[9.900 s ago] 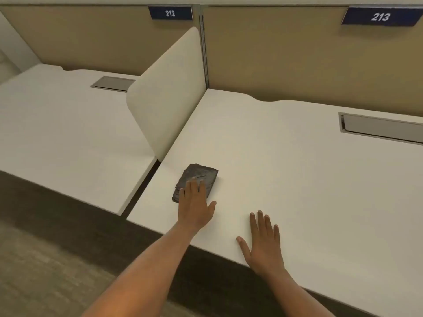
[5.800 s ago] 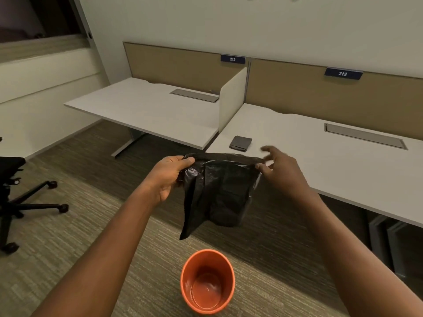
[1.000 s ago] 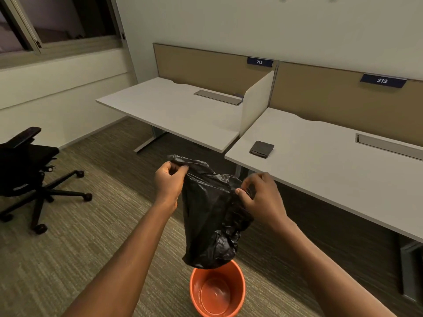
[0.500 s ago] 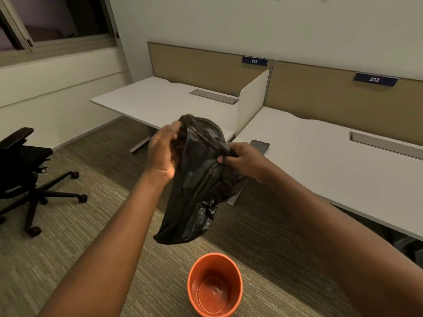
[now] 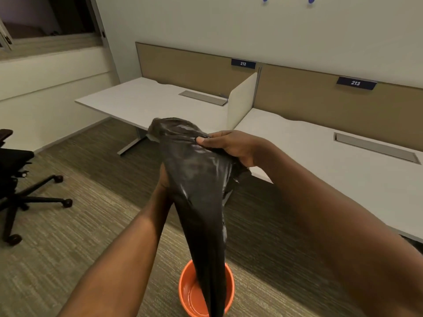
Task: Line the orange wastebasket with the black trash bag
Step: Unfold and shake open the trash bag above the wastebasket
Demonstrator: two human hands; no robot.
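We see two white desks (image 5: 160, 104) at twelve o'clock, backed by tan panels tagged 212 (image 5: 243, 63) and 213 (image 5: 356, 83), split by a white divider (image 5: 243, 97). A black office chair (image 5: 16, 177) stands at nine o'clock on striped carpet (image 5: 57, 236).

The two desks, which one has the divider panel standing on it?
The desk labelled 213, nearer the right hand; the white divider stands along its left edge.

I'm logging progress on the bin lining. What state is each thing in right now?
black trash bag: unfolded, stretched long, bottom end hanging over the wastebasket's mouth.
orange wastebasket: upright on the carpet, not yet lined.
left hand: mostly hidden behind the bag, apparently inside it.
right hand: pinching the bag's top edge.
office chair: unoccupied.
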